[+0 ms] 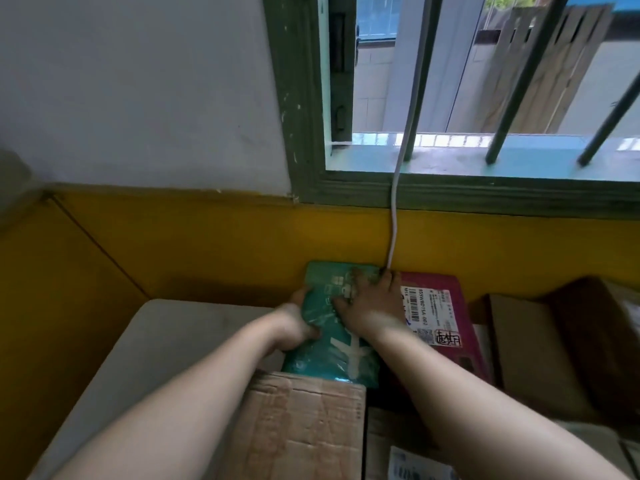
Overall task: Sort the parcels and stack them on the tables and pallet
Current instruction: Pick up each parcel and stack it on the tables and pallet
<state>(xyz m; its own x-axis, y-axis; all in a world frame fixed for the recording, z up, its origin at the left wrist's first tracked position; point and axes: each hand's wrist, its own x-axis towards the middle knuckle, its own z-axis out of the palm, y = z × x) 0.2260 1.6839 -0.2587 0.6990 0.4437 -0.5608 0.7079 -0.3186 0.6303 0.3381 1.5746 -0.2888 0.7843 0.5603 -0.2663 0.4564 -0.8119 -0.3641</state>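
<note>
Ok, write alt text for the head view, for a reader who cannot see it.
Two bare hands hold a teal parcel by a yellow wall: the left hand holds its left edge, the right hand lies flat on top. A maroon labelled parcel lies to its right, a cardboard box in front.

Both hands are on a teal parcel [329,344] lying against the yellow wall [207,244]. The left hand [298,323] grips its 9 o'clock edge. The right hand [370,303] rests on top with fingers spread, seemingly flat, though blur softens the tips. A red parcel [446,306] sits just beside it at 3 o'clock. A carton [304,427] hides its 6 o'clock end. A table [156,341] lies at 8 o'clock, and a cable [394,209] drops from 12 o'clock.
</note>
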